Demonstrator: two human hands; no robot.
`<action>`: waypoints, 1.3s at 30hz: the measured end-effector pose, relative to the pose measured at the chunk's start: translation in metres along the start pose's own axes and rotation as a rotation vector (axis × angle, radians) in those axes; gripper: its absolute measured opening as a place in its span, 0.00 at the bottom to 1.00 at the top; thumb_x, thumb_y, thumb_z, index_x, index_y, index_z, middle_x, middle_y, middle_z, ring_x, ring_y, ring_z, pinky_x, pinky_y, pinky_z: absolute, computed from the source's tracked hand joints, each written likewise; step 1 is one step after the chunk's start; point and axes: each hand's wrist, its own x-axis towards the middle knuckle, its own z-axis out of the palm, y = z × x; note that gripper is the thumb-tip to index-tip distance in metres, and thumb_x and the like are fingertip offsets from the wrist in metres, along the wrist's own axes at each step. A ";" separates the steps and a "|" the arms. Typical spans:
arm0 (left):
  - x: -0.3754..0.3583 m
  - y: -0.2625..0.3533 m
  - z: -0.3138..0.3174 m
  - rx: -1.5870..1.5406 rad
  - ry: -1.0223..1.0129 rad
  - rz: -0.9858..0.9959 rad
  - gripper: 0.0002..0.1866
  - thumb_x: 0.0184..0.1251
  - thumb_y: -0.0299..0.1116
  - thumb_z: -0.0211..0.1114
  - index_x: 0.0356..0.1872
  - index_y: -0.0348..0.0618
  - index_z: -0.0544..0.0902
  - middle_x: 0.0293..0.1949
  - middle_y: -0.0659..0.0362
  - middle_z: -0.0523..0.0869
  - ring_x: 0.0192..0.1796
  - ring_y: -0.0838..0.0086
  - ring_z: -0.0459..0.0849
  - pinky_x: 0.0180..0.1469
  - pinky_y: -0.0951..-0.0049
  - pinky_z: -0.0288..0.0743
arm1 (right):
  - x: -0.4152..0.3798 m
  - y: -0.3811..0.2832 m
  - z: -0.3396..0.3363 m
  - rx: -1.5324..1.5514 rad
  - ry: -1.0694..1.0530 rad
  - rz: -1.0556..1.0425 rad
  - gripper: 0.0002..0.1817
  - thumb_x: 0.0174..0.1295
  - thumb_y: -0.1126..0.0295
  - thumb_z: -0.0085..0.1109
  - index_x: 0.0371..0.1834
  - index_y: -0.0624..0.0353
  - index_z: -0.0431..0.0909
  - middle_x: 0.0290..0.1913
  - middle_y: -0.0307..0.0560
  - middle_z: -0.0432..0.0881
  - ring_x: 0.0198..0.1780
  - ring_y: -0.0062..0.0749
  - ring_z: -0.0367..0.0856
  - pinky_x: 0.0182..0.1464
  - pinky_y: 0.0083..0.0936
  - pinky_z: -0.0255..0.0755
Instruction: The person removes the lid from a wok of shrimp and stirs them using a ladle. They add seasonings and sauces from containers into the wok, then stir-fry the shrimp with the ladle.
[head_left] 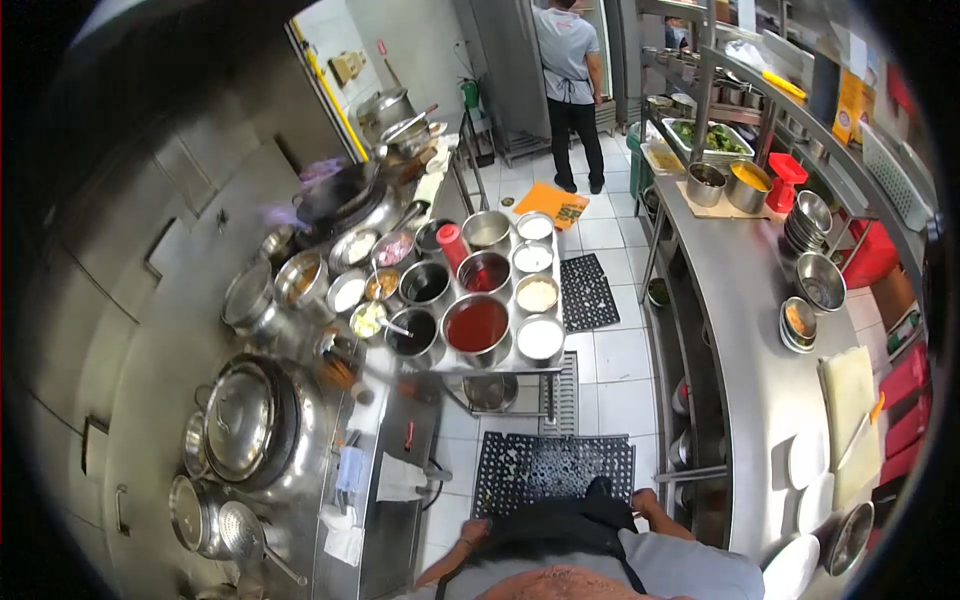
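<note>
L hand [478,531] & R hand [646,499] hang beside the dark apron [545,530], fingers seemingly loosely curled, can't tell if either holds anything. Nr black mat [520,458] is underfoot, so best step flat, elbows in, clear of right counter [725,285]. At left: red-sauce pot [476,357], 2 dark-liquid pots [414,361] beside it; far right: tray [704,155] w/ greens, yellow-filled pot [750,203].
</note>
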 end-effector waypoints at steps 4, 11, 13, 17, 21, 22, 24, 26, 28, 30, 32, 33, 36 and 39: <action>0.047 0.061 -0.011 -0.397 0.066 -0.069 0.17 0.70 0.49 0.62 0.43 0.50 0.92 0.43 0.51 0.92 0.44 0.55 0.91 0.48 0.55 0.84 | 0.009 0.011 -0.053 0.389 -0.076 0.250 0.10 0.64 0.66 0.58 0.39 0.57 0.86 0.39 0.56 0.88 0.40 0.53 0.89 0.33 0.54 0.85; 0.063 0.091 -0.050 -0.865 0.118 -0.440 0.21 0.72 0.52 0.59 0.41 0.47 0.92 0.42 0.50 0.92 0.45 0.53 0.91 0.53 0.57 0.83 | 0.007 0.029 -0.073 0.632 -0.139 0.373 0.09 0.72 0.68 0.48 0.43 0.51 0.81 0.38 0.53 0.82 0.34 0.51 0.85 0.29 0.56 0.82; 0.054 0.104 -0.083 -0.692 0.036 -0.446 0.22 0.71 0.53 0.59 0.41 0.46 0.92 0.41 0.48 0.92 0.46 0.52 0.91 0.53 0.57 0.83 | 0.015 0.044 -0.065 0.703 -0.272 0.258 0.08 0.68 0.68 0.52 0.41 0.53 0.81 0.35 0.52 0.81 0.33 0.50 0.85 0.29 0.55 0.82; 0.055 0.115 -0.078 -0.572 0.001 -0.579 0.24 0.70 0.53 0.57 0.43 0.44 0.91 0.43 0.44 0.91 0.47 0.52 0.90 0.53 0.56 0.83 | 0.031 0.069 -0.044 0.576 -0.301 0.042 0.07 0.61 0.67 0.58 0.35 0.56 0.83 0.31 0.51 0.82 0.30 0.47 0.86 0.29 0.49 0.83; 0.091 0.113 -0.082 -0.558 0.081 -0.484 0.23 0.70 0.53 0.60 0.44 0.45 0.91 0.45 0.46 0.91 0.50 0.52 0.90 0.55 0.56 0.82 | 0.047 0.071 -0.035 0.207 -0.149 -0.172 0.08 0.59 0.69 0.58 0.33 0.60 0.83 0.32 0.54 0.85 0.29 0.47 0.87 0.29 0.45 0.84; 0.101 0.112 -0.085 -0.628 0.095 -0.463 0.23 0.69 0.53 0.60 0.44 0.45 0.91 0.45 0.47 0.91 0.50 0.52 0.90 0.56 0.56 0.82 | 0.054 0.065 -0.040 0.185 -0.193 -0.180 0.09 0.61 0.71 0.54 0.37 0.63 0.81 0.33 0.56 0.83 0.29 0.51 0.86 0.28 0.49 0.85; 0.117 0.116 -0.103 -0.653 0.060 -0.423 0.22 0.69 0.53 0.62 0.45 0.45 0.91 0.45 0.48 0.92 0.51 0.53 0.90 0.56 0.57 0.81 | 0.021 0.008 -0.084 0.418 -0.135 0.040 0.13 0.62 0.65 0.58 0.37 0.66 0.83 0.33 0.56 0.85 0.30 0.50 0.87 0.28 0.46 0.85; 0.133 0.132 -0.138 -0.565 -0.034 -0.379 0.22 0.69 0.53 0.64 0.47 0.46 0.91 0.45 0.49 0.92 0.51 0.54 0.90 0.57 0.58 0.81 | 0.037 -0.003 -0.092 0.500 -0.034 -0.030 0.15 0.62 0.62 0.60 0.37 0.67 0.84 0.32 0.58 0.85 0.30 0.49 0.87 0.28 0.45 0.85; 0.154 0.150 -0.159 -0.736 -0.010 -0.270 0.21 0.73 0.50 0.63 0.52 0.46 0.90 0.49 0.50 0.91 0.54 0.57 0.89 0.60 0.61 0.80 | 0.073 -0.009 -0.095 0.355 0.103 -0.202 0.19 0.64 0.58 0.61 0.36 0.68 0.85 0.31 0.57 0.86 0.29 0.45 0.87 0.29 0.42 0.82; 0.164 0.187 -0.223 -0.847 -0.008 -0.047 0.21 0.78 0.47 0.61 0.57 0.42 0.87 0.55 0.52 0.90 0.60 0.63 0.86 0.65 0.65 0.77 | 0.081 -0.060 -0.123 0.303 0.204 -0.271 0.21 0.65 0.56 0.60 0.36 0.68 0.86 0.31 0.57 0.87 0.29 0.43 0.86 0.32 0.42 0.81; 0.172 0.224 -0.283 -1.027 -0.121 0.154 0.22 0.82 0.43 0.59 0.63 0.36 0.82 0.61 0.53 0.87 0.65 0.70 0.82 0.70 0.70 0.73 | 0.087 -0.094 -0.155 0.149 0.215 -0.285 0.24 0.69 0.52 0.55 0.39 0.66 0.88 0.29 0.60 0.86 0.29 0.43 0.85 0.38 0.43 0.78; 0.182 0.233 -0.287 -1.174 -0.151 0.241 0.21 0.81 0.42 0.59 0.63 0.36 0.82 0.59 0.53 0.87 0.63 0.69 0.83 0.68 0.71 0.74 | 0.081 -0.120 -0.176 0.159 0.173 -0.284 0.23 0.72 0.55 0.53 0.40 0.68 0.86 0.29 0.56 0.86 0.28 0.41 0.85 0.35 0.41 0.77; 0.187 0.272 -0.395 -0.959 -0.225 0.469 0.19 0.81 0.42 0.60 0.62 0.40 0.83 0.59 0.55 0.84 0.62 0.70 0.82 0.66 0.71 0.74 | 0.077 -0.184 -0.237 0.397 -0.004 -0.195 0.19 0.72 0.66 0.54 0.60 0.63 0.83 0.38 0.48 0.88 0.29 0.30 0.86 0.29 0.29 0.81; 0.209 0.279 -0.457 -0.961 -0.279 0.627 0.19 0.81 0.42 0.60 0.61 0.40 0.83 0.61 0.55 0.83 0.63 0.67 0.81 0.66 0.70 0.73 | 0.100 -0.232 -0.293 0.381 -0.021 -0.142 0.21 0.71 0.67 0.54 0.64 0.61 0.81 0.40 0.46 0.86 0.31 0.28 0.85 0.27 0.27 0.80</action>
